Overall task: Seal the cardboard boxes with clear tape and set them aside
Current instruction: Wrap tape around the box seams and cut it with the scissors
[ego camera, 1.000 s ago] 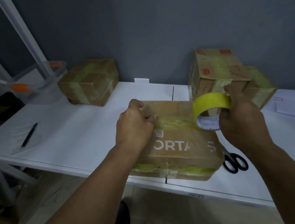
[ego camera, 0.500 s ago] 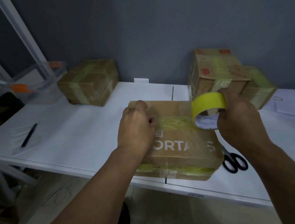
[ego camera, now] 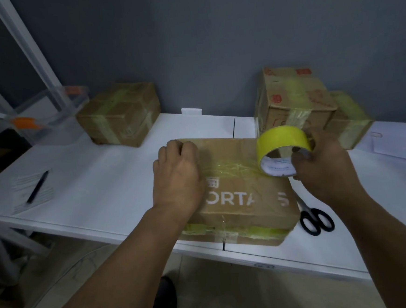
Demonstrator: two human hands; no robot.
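A flat cardboard box (ego camera: 244, 194) with white lettering lies at the front edge of the white table (ego camera: 97, 186). My left hand (ego camera: 177, 175) rests on the box's left part, fingers curled down at its far left edge. My right hand (ego camera: 319, 166) grips a yellowish tape roll (ego camera: 281, 147) held above the box's right side. A strip of clear tape (ego camera: 232, 168) runs from the roll across the box top toward my left hand.
A taped box (ego camera: 121, 114) sits at the back left. Two taped boxes (ego camera: 294, 98) stand at the back right. Black scissors (ego camera: 314, 218) lie right of the box. A pen (ego camera: 37, 186) on paper lies at the left, a clear plastic bin (ego camera: 48, 112) behind it.
My left hand has slid left and away along the box top. The tape roll in my right hand has shifted slightly right, and the tape strip between them is longer.
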